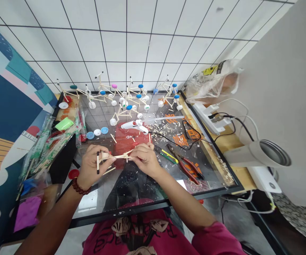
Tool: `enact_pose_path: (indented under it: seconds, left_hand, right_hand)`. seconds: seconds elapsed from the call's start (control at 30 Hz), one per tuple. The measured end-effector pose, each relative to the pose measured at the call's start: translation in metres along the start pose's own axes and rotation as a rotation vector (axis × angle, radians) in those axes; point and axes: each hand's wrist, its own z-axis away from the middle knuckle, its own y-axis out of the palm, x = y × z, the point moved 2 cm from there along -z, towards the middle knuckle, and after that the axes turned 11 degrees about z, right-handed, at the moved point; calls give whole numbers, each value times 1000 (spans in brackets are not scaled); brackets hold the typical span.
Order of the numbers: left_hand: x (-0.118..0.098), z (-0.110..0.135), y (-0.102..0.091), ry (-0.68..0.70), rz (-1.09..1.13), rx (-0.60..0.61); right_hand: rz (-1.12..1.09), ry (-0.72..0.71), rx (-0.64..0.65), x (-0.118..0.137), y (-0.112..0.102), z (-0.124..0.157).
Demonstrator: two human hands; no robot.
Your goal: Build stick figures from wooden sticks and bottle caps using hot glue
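My left hand (pixel 91 167) grips a small frame of glued wooden sticks (pixel 115 156), with a black-tipped stick (pixel 98 163) upright against its fingers. My right hand (pixel 144 159) pinches the other end of that frame between thumb and fingers. Just beyond my hands lies a white hot glue gun (pixel 134 125) with a long glue stick, on a red mat (pixel 125 143). Three bottle caps (pixel 97 132), blue and white, sit beyond my left hand. To the right of my right hand lie red-handled pliers (pixel 187 167) and a yellow-handled tool (pixel 169 156).
Several finished stick models with white and coloured caps (pixel 123 108) stand at the far end of the glass tabletop (pixel 142 204). Wood shavings and black cable lie across it. Packets of sticks (pixel 49 150) are at left; a power strip (pixel 211 118) and plastic bag (pixel 211 82) at right.
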Motion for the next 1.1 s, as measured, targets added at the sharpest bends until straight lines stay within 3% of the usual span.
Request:
enact_pose_path:
  seconds: [0.4,0.57,0.67,0.8,0.9,1.1]
  left_hand:
    - [-3,-4,-1,-51,26,-8]
    - [-4,-5,-7,-26,30,-62]
    - [1,-4,-14,-34,20,-10]
    - [13,-4,-22,-134,53,162]
    - [20,-3,-23,-215,87,273]
    - [23,-1,-18,-295,145,274]
  right_hand:
    - [19,64,43,2,5,1]
    - [21,126,-41,1,3,1]
    - [47,117,-32,-1,2,0]
    - [62,109,62,-4,2,0]
    - [58,110,62,-4,2,-1]
    - [13,111,35,-3,3,-4]
